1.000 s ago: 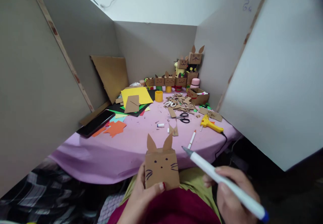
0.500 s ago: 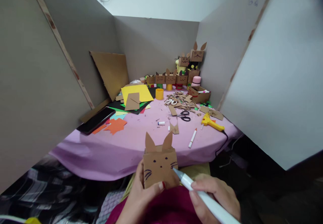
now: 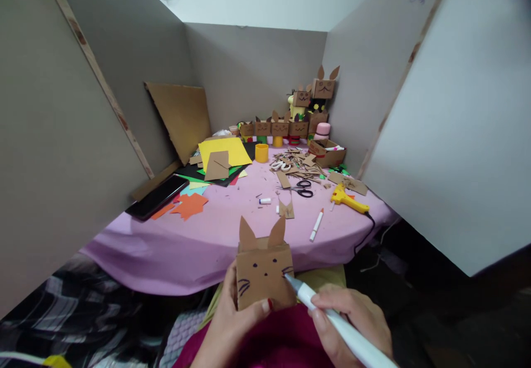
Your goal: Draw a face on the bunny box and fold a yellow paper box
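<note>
A small cardboard box with two pointed ears is held upright over my lap. It bears two drawn eyes, a dot nose and whisker strokes on both cheeks. My left hand grips it from the left and below, thumb across the lower front. In my right hand is a thick white marker, closed between thumb and fingers. The marker's tip meets the box at the right cheek whiskers.
On the pink-covered table lie a capped-end white marker, black scissors, a yellow glue gun, cardboard scraps, a phone and yellow paper. Finished cardboard animal heads line the back. Grey panels enclose the table.
The marker tip has shifted very slightly at the right cheek, and my right hand has moved a little left with it. The box stays in my left hand.
</note>
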